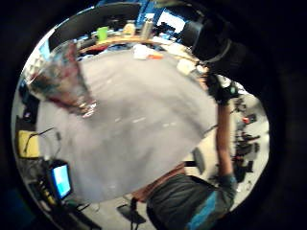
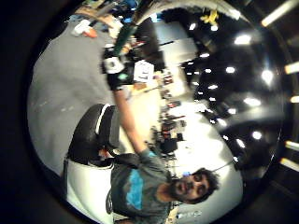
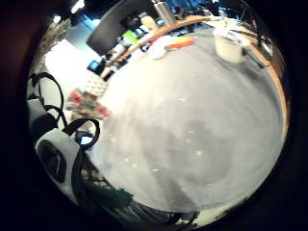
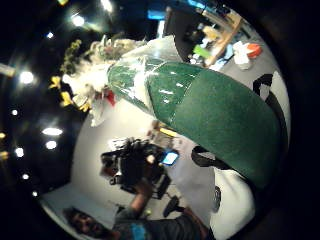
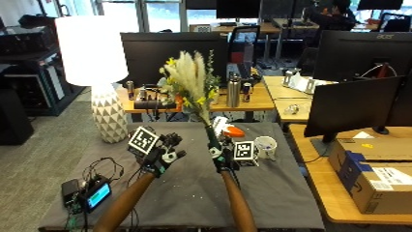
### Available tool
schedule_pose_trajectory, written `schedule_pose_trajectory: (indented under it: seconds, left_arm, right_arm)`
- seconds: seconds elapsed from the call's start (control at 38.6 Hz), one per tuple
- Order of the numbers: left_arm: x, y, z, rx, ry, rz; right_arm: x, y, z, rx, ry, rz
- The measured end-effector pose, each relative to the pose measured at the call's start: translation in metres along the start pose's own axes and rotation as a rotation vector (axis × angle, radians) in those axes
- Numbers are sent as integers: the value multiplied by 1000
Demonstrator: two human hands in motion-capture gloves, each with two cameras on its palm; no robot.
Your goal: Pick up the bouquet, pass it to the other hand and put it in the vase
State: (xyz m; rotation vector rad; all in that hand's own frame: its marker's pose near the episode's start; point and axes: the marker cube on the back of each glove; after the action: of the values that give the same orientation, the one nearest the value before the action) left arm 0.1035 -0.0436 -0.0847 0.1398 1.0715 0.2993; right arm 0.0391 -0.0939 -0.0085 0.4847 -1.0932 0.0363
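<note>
The right hand is the grip here: its gloved fingers are curled round the lower stem end of the bouquet of pale feathery plumes, yellow flowers and green leaves in a green wrapper. It holds the bouquet upright, raised above the middle of the desk covered in dark grey cloth. In the right thumb side palm view the green wrapper and clear film fill much of the picture, close to the palm, with white and yellow blooms at the far end.

The left hand hovers just beside the right one, on its left, apart from the stems and holding nothing. Its fingers look relaxed and spread rather than clenched. In the left thumb side palm view the right hand shows gripping the wrapped stems.

The white vase with a grey triangle pattern stands at the far left corner of the desk, well apart from both hands. A white lampshade-like cylinder sits above it, so I cannot tell whether it is a vase or a lamp base.

A white mug stands near the right edge, just beyond the right hand. An orange and white object lies by the far edge. A small device with a blue screen sits at the near left corner.
</note>
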Motion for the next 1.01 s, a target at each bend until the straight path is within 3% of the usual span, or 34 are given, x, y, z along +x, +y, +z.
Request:
schedule_pose_trajectory:
  seconds: [0.08, 0.18, 0.21, 0.28, 0.34, 0.54, 0.73, 0.85, 1.01]
  left_arm:
    - [26, -39, 14, 53, 116, 30]
    - [44, -79, 5, 133, 148, 184]
    - [50, -83, 4, 141, 177, 167]
    - [69, -86, 6, 135, 262, 47]
    - [79, -91, 6, 114, 285, 39]
    - [100, -99, 4, 74, 354, 113]
    - [90, -96, -8, 82, 342, 113]
    - [79, -103, -20, 49, 235, 240]
    - [93, -96, -26, 61, 388, 89]
  right_arm:
    - [-6, -13, -10, -21, -121, -24]
    - [-38, -15, 0, -52, -257, -123]
    - [-45, -16, 2, -53, -288, -176]
    - [-60, -14, 6, -69, -329, -233]
    - [-65, -10, 12, -100, -308, -166]
    - [-89, -3, 36, -157, -306, -198]
    - [-102, -2, 56, -170, -348, -246]
    - [-115, 6, 61, -199, -359, -212]
    - [-123, 8, 59, -307, -299, -224]
